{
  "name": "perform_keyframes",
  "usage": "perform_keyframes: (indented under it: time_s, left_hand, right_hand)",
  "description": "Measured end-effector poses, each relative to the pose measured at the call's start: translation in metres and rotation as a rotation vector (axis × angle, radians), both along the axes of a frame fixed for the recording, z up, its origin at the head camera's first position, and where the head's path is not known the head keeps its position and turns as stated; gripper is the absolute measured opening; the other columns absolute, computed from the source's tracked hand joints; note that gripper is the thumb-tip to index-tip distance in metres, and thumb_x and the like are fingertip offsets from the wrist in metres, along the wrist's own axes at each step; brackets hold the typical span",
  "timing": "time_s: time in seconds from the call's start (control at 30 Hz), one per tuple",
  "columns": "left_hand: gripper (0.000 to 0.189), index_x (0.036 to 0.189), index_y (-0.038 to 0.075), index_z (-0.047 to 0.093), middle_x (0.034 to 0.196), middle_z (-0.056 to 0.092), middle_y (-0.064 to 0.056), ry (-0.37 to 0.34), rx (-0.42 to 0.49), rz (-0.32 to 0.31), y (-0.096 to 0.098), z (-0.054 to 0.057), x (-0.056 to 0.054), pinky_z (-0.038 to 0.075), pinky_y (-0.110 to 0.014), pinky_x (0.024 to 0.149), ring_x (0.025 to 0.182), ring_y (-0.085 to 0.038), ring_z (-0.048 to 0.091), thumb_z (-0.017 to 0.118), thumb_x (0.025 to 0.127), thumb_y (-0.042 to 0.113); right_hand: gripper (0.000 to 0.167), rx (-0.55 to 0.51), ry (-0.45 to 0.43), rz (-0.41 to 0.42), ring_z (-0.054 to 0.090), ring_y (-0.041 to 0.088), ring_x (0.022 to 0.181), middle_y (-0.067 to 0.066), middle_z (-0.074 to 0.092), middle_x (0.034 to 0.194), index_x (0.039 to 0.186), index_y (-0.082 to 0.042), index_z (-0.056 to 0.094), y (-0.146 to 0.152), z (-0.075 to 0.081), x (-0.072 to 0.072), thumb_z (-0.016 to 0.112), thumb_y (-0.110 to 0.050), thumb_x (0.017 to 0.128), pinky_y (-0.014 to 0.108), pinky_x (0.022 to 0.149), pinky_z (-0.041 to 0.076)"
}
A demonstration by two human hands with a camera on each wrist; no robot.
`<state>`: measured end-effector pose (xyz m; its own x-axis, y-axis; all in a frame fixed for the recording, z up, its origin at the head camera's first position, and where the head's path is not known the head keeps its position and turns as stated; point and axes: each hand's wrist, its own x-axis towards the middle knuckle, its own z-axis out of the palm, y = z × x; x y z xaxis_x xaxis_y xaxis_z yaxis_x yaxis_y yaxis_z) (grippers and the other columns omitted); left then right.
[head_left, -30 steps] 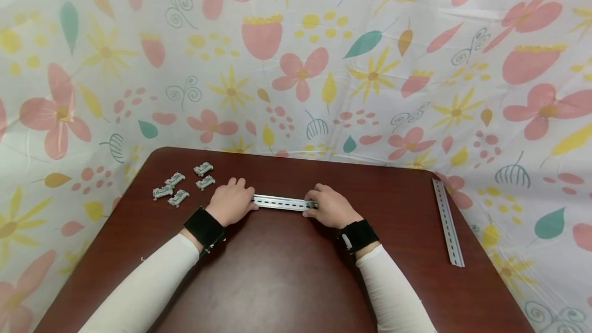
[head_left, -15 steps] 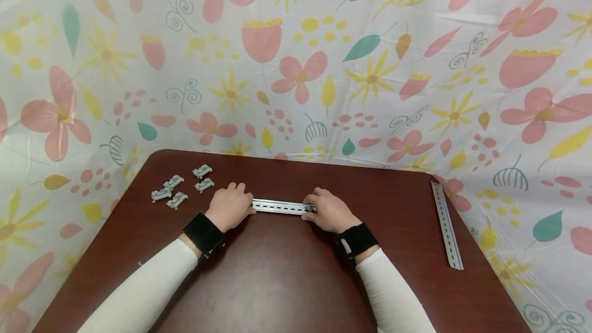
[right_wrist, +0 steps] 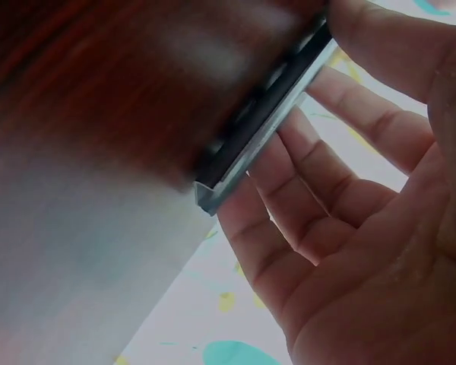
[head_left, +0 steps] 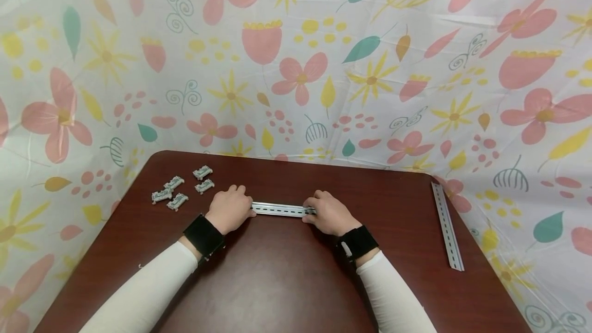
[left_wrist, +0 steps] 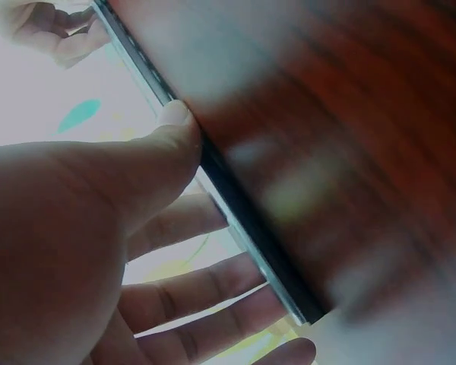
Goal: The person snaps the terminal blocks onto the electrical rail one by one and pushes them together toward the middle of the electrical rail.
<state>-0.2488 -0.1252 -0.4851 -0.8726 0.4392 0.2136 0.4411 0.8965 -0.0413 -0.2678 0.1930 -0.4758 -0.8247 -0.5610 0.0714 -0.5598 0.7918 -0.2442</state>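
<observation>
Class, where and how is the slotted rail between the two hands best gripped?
Probably near both ends of the slotted rail, left hand from its left and right hand from its right, pinching across the width: it is long and straight, yet narrow.

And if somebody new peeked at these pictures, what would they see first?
Probably the bright flowery cloth filling the space behind the dark red-brown table. Next, perhaps, the shiny slotted metal rail in the middle, pinched between the left hand and right hand. Then maybe five little grey pieces at the table's far left and another rail near its right edge.
</observation>
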Motion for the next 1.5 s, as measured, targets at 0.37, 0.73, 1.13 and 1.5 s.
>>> perform_keyframes:
  time_s: [0.37, 0.73, 1.13, 1.5]
  left_hand:
    - [0.032, 0.088, 0.016, 0.082, 0.09, 0.062, -0.011, -0.014, 0.022, -0.018, -0.003, 0.003, 0.002, 0.055, -0.048, 0.052, 0.083, -0.03, 0.061, 0.089, 0.095, 0.047]
    - [0.032, 0.091, 0.016, 0.082, 0.094, 0.063, -0.012, -0.045, 0.017, -0.013, -0.003, 0.004, 0.002, 0.057, -0.049, 0.057, 0.087, -0.031, 0.063, 0.087, 0.097, 0.047]
    - [0.037, 0.102, 0.012, 0.08, 0.096, 0.064, -0.01, -0.101, 0.042, -0.013, -0.014, 0.015, -0.001, 0.058, -0.048, 0.065, 0.09, -0.031, 0.064, 0.084, 0.099, 0.049]
    - [0.054, 0.14, 0.003, 0.074, 0.134, 0.068, -0.026, -0.197, 0.154, 0.17, -0.077, 0.036, -0.018, 0.059, -0.067, 0.09, 0.123, -0.047, 0.066, 0.073, 0.108, 0.046]
  right_hand:
    - [0.03, 0.005, 0.001, -0.005, 0.056, 0.023, 0.095, 0.005, 0.061, 0.106, 0.123, -0.011, 0.081, -0.001, 0.0, 0.001, 0.088, -0.028, 0.1, 0.042, 0.082, 0.053]
    - [0.029, 0.006, 0.012, -0.003, 0.054, 0.021, 0.093, 0.004, 0.06, 0.104, 0.122, -0.011, 0.081, 0.0, -0.002, 0.001, 0.087, -0.028, 0.1, 0.04, 0.081, 0.052]
    - [0.03, 0.007, 0.016, -0.004, 0.054, 0.021, 0.093, 0.003, 0.06, 0.104, 0.122, -0.011, 0.081, 0.0, -0.001, 0.001, 0.088, -0.028, 0.099, 0.04, 0.082, 0.052]
    - [0.029, 0.003, 0.011, -0.006, 0.054, 0.021, 0.093, 0.003, 0.06, 0.104, 0.122, -0.012, 0.081, 0.0, 0.0, 0.002, 0.088, -0.029, 0.1, 0.041, 0.082, 0.052]
